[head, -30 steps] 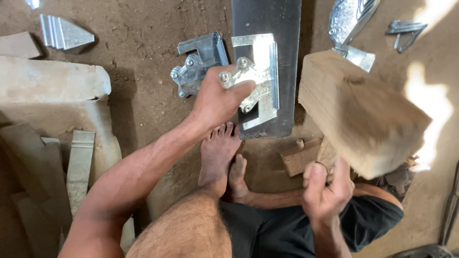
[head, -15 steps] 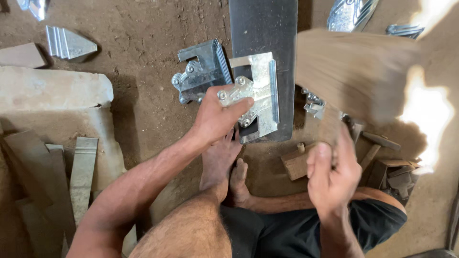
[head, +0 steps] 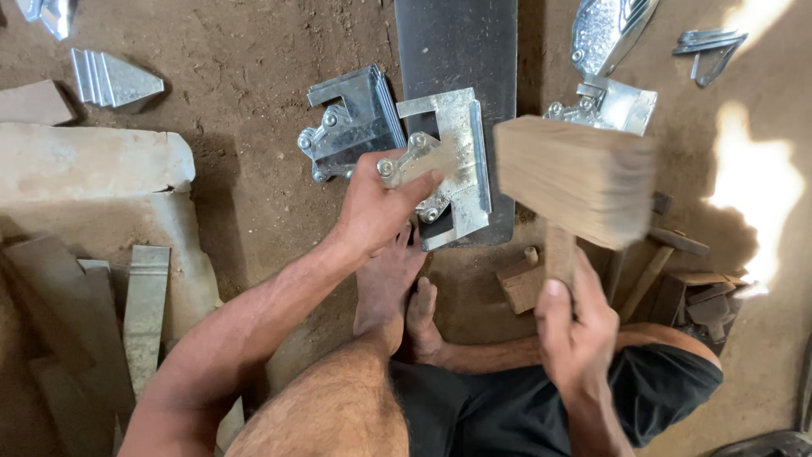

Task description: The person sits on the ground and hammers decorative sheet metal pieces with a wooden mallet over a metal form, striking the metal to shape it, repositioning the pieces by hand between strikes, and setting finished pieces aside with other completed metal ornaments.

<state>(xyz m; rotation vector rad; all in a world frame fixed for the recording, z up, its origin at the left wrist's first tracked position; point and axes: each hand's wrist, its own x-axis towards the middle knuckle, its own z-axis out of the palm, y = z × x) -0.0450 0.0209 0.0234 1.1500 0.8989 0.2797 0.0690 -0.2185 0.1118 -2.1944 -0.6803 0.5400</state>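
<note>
My left hand (head: 376, 203) presses a shiny folded sheet-metal piece (head: 452, 165) with riveted lugs flat onto a long dark steel bar (head: 457, 51) lying on the dirt floor. My right hand (head: 575, 326) grips the handle of a big wooden mallet (head: 575, 178), whose blurred head hangs just right of the metal piece, above the bar's right edge. My bare feet (head: 397, 288) rest on the ground right below the piece.
A stack of similar metal pieces (head: 351, 123) lies left of the bar, more shiny pieces (head: 605, 97) lie upper right. Folded triangular sheets (head: 114, 80) sit upper left. A stone slab (head: 85, 165), wooden strips (head: 144, 305) and wood offcuts (head: 677, 283) surround me.
The mallet, raised at the right a second ago, has swung down and leftward to beside the metal piece. My left hand has stayed pressing on the piece.
</note>
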